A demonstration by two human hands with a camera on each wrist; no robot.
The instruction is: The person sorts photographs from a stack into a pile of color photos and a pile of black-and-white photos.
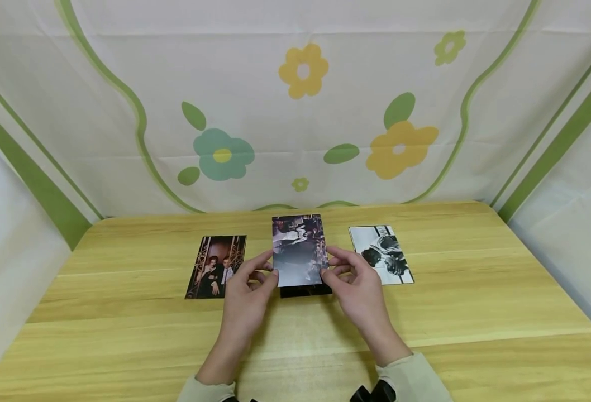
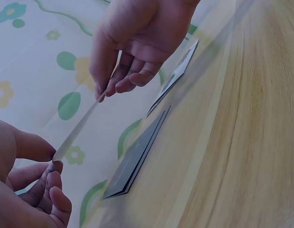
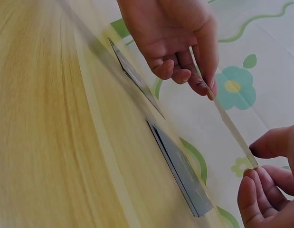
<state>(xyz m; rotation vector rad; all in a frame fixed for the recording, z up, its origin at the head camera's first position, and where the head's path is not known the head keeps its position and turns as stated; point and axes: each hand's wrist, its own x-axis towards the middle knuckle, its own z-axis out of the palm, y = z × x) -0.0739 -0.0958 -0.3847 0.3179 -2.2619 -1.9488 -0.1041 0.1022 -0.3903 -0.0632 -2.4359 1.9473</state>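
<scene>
Both hands hold one photo card [image 1: 299, 251], a purplish-grey print of figures in a crowd, raised above the table. My left hand [image 1: 247, 296] pinches its left edge between thumb and fingers; my right hand [image 1: 358, 290] pinches the right edge the same way. Under it lies a small stack of dark cards [image 3: 180, 171], mostly hidden from the head view. Left of the stack is a colour photo card [image 1: 217, 268] of two people before an ornate grille, partly behind my left hand. To the right lies a black-and-white photo card [image 1: 383, 254], partly behind my right hand.
The cards rest on a light wood-grain table [image 1: 124, 340]. A white cloth [image 1: 255, 72] with flowers and green lines hangs along the table's back edge and continues at both sides.
</scene>
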